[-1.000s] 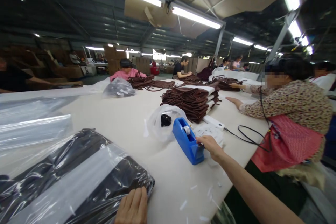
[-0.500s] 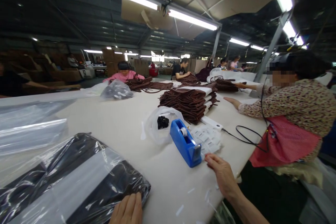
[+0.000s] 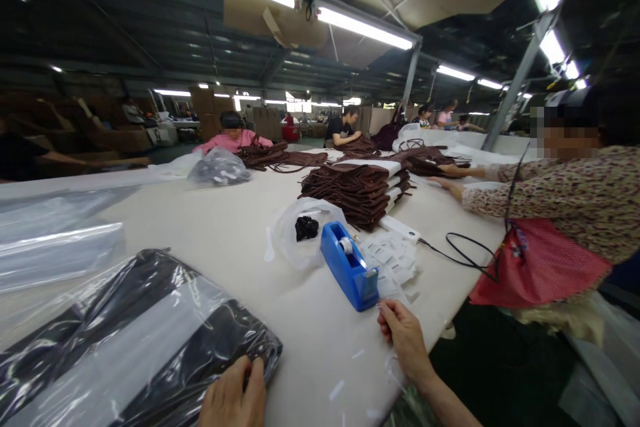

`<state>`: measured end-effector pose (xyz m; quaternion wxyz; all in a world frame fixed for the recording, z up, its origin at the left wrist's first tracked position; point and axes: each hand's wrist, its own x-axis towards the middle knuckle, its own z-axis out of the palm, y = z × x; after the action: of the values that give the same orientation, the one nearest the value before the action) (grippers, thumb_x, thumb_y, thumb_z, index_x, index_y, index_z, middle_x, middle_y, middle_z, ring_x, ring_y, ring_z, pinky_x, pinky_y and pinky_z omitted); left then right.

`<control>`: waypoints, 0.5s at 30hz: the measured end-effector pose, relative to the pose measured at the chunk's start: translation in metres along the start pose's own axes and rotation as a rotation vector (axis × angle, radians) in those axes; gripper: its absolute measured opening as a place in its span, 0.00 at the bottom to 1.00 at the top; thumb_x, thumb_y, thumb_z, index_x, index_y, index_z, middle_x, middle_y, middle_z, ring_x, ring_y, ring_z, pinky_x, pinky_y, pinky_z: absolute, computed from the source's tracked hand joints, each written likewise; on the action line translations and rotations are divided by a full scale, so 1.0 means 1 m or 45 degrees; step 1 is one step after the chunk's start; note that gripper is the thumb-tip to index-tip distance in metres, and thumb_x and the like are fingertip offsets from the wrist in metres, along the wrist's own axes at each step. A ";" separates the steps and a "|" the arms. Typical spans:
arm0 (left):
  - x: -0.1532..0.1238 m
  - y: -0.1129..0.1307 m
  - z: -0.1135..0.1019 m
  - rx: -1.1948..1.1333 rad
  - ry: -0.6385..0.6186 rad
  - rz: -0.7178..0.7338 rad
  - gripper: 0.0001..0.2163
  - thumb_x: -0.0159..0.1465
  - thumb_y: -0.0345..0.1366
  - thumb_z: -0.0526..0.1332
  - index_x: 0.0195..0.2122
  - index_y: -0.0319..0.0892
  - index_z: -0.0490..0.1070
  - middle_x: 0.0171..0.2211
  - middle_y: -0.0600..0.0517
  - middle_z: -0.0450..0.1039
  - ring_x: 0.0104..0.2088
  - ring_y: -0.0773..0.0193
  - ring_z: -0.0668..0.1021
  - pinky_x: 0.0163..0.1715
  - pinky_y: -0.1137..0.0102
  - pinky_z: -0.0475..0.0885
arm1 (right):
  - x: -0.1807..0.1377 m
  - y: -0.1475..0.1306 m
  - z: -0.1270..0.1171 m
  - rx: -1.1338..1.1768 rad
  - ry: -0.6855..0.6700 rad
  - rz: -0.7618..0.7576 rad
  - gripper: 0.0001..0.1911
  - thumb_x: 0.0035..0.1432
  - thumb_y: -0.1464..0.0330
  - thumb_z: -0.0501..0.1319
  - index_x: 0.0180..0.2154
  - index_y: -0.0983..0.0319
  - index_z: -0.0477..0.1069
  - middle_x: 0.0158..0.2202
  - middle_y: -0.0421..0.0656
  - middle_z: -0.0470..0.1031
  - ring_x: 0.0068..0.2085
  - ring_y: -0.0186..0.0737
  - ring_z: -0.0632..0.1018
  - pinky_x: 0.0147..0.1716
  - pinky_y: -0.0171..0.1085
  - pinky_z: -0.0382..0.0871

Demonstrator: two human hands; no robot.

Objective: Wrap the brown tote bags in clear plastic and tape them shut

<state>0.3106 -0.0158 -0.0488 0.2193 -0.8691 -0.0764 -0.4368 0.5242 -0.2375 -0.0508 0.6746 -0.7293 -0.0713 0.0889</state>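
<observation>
Clear plastic packaging [image 3: 115, 353] encloses a folded dark item with a broad pale band across it, lying at the lower left. At its near right edge my left hand [image 3: 235, 390] rests with bent fingers, closed on the plastic. My right hand [image 3: 407, 340] is pinched just in front of a blue tape dispenser [image 3: 345, 267] and slightly right of its cutting end. A tiny pale bit between those fingertips looks like a piece of tape; most of it is hidden. A white roll [image 3: 346, 245] sits in the dispenser.
Behind the dispenser are an open plastic bag [image 3: 285, 233] with black bits, white labels [image 3: 395, 253], a white cabled device [image 3: 400, 229] and stacked brown items [image 3: 350, 193]. Clear bags [image 3: 60, 247] lie left. A co-worker [image 3: 560, 180] reaches across from the right; others sit farther back.
My right hand has moved slightly left and down, and its fingers are more tightly pinched. The left fingers have curled more at the packaging's edge. The view has shifted a little.
</observation>
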 end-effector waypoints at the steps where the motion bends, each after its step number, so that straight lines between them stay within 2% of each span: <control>1: 0.000 0.001 -0.002 -0.019 -0.020 -0.024 0.09 0.56 0.26 0.60 0.39 0.36 0.69 0.36 0.42 0.72 0.36 0.57 0.73 0.35 0.64 0.66 | -0.008 -0.001 -0.001 -0.073 -0.032 -0.045 0.23 0.48 0.47 0.57 0.29 0.62 0.66 0.22 0.39 0.67 0.22 0.34 0.68 0.20 0.32 0.61; 5: 0.002 0.008 -0.008 -0.085 -0.111 -0.087 0.10 0.57 0.24 0.59 0.41 0.35 0.69 0.38 0.43 0.72 0.38 0.56 0.73 0.38 0.62 0.65 | -0.042 -0.020 0.012 -0.364 -0.289 -0.318 0.18 0.57 0.52 0.53 0.32 0.61 0.67 0.23 0.39 0.66 0.25 0.35 0.69 0.27 0.34 0.63; 10: -0.001 0.012 -0.008 -0.084 -0.081 -0.134 0.10 0.57 0.23 0.58 0.40 0.33 0.70 0.37 0.43 0.73 0.39 0.54 0.72 0.38 0.61 0.64 | -0.076 -0.060 0.066 -0.460 -0.768 -0.538 0.15 0.62 0.59 0.50 0.28 0.60 0.65 0.24 0.38 0.64 0.27 0.33 0.68 0.28 0.33 0.59; 12: -0.001 0.013 -0.007 -0.089 -0.056 -0.137 0.10 0.57 0.23 0.57 0.40 0.32 0.70 0.37 0.43 0.73 0.39 0.54 0.72 0.38 0.61 0.64 | -0.085 -0.074 0.089 -0.372 -0.877 -0.545 0.14 0.62 0.60 0.50 0.28 0.61 0.65 0.24 0.37 0.64 0.26 0.33 0.67 0.27 0.32 0.59; 15: -0.002 0.013 -0.008 -0.110 -0.017 -0.145 0.09 0.59 0.24 0.55 0.40 0.32 0.70 0.37 0.42 0.73 0.39 0.53 0.72 0.38 0.61 0.64 | -0.093 -0.083 0.112 -0.155 -0.934 -0.426 0.14 0.60 0.59 0.52 0.30 0.62 0.66 0.22 0.37 0.64 0.25 0.32 0.66 0.25 0.31 0.60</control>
<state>0.3080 -0.0314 -0.0501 0.1556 -0.8749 -0.1083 -0.4457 0.4098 -0.1424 0.0264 0.5651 -0.6661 -0.4301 0.2279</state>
